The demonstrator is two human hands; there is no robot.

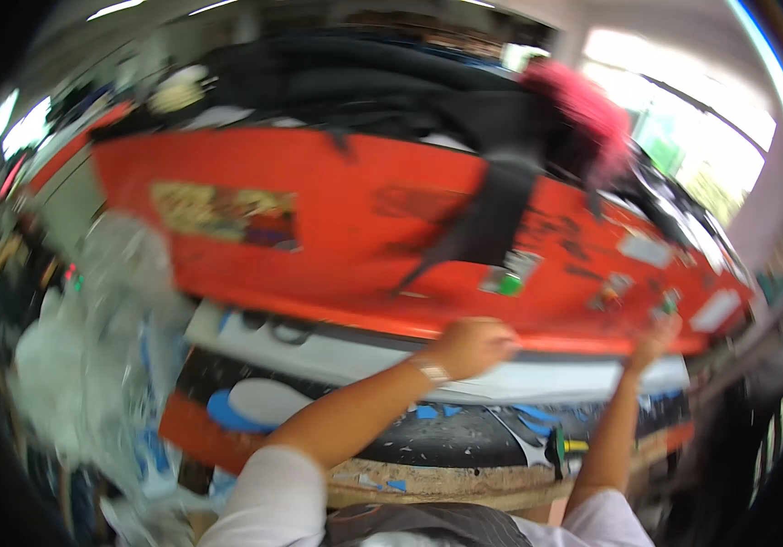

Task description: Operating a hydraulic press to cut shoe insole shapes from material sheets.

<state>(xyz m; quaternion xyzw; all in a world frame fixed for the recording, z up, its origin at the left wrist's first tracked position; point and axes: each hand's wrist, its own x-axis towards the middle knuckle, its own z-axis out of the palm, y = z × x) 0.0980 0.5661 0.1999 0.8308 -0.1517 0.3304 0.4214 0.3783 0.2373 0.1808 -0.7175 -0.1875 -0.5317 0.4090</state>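
Motion blurs the picture. My left hand (475,347) is closed in front of the lower edge of a big red panel (346,283), over a long white sheet (337,358); what it grips, if anything, is hidden. Farther right, my right hand (654,341) is raised before the same panel, just below a small green-and-white patch (669,302). Its fingers are smeared. Below both hands lies a dark work surface (446,439) with blue scraps (426,412). A white oval piece (268,403) partly covers a blue one (227,414) beside my left forearm.
Black material (319,82) is heaped along the panel's top, and a black strip (496,214) hangs down its front. Something pink (583,114) lies at the upper right. Clear plastic bags (82,356) bulge at the left. A yellow-and-black tool (574,446) is near my right forearm.
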